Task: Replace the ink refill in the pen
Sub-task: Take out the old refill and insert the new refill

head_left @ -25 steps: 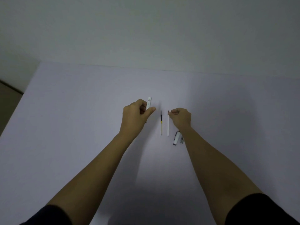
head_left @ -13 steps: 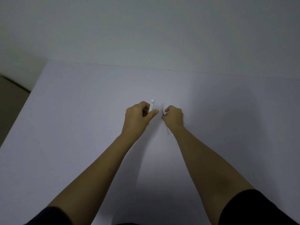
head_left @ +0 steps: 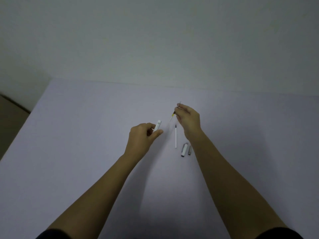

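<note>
The white barrel (head_left: 157, 125) carries a small greyish mark near its upper end, too blurred to read as a brand or word; nothing else in view bears writing. The left hand (head_left: 142, 139) is curled round the barrel's lower part, thumb pressed along one side and fingers wrapped behind, so that the upper end sticks out above the fist, tilted slightly to the right. The right hand (head_left: 189, 120) is raised above the table (head_left: 77, 135) and pinches a thin refill (head_left: 174, 113) between thumb and fingertips — the other fingers loosely bent. This refill slants: its fine tip points up and away past the fingertips, a dark stretch and a yellow band show just below the pinch, and its pale lower end points down towards the barrel, close to it but not touching. A second refill (head_left: 175, 138), white with a dark tip, lies flat on the table just right of the barrel and below the right hand, touched by neither hand. Further right of the barrel, beside the right wrist, lie a white cap (head_left: 184, 150) with a clip and a small grey piece (head_left: 190, 150) — side by side, nearly touching. Dark sleeves show at the lower edge.
</note>
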{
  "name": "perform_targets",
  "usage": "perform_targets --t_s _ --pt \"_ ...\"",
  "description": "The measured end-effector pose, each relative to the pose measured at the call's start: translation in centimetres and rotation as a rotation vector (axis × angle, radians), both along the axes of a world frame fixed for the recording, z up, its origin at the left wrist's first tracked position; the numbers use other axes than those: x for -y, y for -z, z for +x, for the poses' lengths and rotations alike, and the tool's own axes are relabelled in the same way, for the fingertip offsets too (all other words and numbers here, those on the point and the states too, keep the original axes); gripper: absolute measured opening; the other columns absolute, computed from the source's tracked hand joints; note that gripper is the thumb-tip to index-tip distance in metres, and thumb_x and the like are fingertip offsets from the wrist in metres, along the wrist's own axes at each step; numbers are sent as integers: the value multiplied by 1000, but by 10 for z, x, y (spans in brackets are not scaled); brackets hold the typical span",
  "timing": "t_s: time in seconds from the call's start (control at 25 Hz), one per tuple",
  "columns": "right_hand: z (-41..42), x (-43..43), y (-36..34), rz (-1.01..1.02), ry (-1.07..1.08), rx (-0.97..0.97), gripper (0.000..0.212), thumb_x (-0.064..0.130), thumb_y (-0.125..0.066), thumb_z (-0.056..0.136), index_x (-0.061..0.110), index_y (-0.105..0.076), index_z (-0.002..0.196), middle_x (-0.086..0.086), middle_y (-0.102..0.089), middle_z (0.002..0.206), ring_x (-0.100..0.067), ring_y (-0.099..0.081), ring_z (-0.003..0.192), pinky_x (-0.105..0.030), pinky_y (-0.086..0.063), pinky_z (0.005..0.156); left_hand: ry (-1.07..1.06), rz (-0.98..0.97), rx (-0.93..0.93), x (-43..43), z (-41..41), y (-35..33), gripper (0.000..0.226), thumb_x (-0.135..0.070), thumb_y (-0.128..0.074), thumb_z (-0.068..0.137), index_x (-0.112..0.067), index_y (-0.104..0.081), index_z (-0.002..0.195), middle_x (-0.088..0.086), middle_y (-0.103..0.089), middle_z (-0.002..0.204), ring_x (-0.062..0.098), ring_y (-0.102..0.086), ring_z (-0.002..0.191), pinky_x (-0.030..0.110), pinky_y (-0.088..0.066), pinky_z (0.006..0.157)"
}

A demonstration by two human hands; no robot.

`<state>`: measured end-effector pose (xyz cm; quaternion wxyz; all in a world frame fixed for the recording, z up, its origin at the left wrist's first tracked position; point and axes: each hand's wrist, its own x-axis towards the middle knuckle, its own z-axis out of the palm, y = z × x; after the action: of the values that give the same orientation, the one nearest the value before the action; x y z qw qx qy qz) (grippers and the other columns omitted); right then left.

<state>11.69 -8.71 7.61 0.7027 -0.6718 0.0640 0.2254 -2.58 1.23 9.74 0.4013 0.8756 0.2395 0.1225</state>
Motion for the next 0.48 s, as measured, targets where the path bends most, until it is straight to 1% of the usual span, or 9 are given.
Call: perform_targets --t_s 0.08,0.16,0.24,0.36,0.48 --pt "-5 11 -23 159 46 -14 20 8 -66 82 10 -66 101 0 -66 87 -8 -63 82 -17 -49 76 11 26 24 9 -9 -6 30 -33 -66 82 -3 -70 83 17 -64 66 29 -55 63 42 -46 61" --pt "-13 21 -45 229 49 19 15 6 -65 82 11 -65 97 0 -66 87 -8 -62 82 -16 -50 76 18 49 58 19 -17 -12 27 -32 -67 82 -5 -71 84 16 -64 65 29 -56 63 42 -46 61" --pt "-21 26 -59 237 30 48 14 7 -65 82 12 -66 95 0 -66 86 -10 -63 84 -17 -50 77 17 66 84 24 -21 -19 25 -30 -67 82 -6 -71 84 14 -64 66 28 -56 64 42 -46 62" --pt "-32 33 -72 218 17 83 17 8 -66 81 11 -66 98 -1 -67 87 -12 -63 87 -19 -50 80 27 87 119 31 -26 -31 24 -29 -68 81 -6 -71 89 13 -66 71 27 -58 66 41 -48 64" --pt "-40 38 -81 228 10 109 15 9 -66 82 12 -66 96 -1 -67 87 -12 -64 88 -19 -50 80 46 105 124 35 -30 -40 23 -29 -67 82 -8 -71 92 10 -66 72 24 -57 67 36 -48 63"
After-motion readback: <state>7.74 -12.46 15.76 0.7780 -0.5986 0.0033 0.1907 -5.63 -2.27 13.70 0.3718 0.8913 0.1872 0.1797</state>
